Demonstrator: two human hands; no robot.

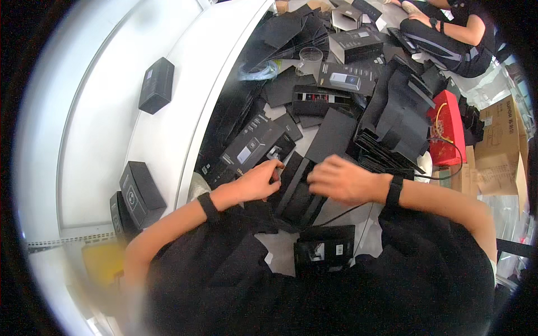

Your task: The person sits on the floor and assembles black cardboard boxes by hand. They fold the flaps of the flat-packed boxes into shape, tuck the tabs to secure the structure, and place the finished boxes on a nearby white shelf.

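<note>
Floor [361, 217] beside a long white shelf [190, 67] is strewn w/ flat black cardboard pieces [395, 120]. Betw. the curled-finger left hand [255, 182] & the blurred right hand [343, 180], a long black cardboard box [298, 193] appears open, prob. being folded or emptied; grips can't be told. Next, its side must likely be steadied.

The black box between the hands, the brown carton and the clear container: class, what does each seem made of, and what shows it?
Black box: probably matte cardboard, from flat, straight-edged panels. Brown carton: likely dull cardboard, given tan printed sides. Clear container: shiny plastic or glass; things show through.
</note>
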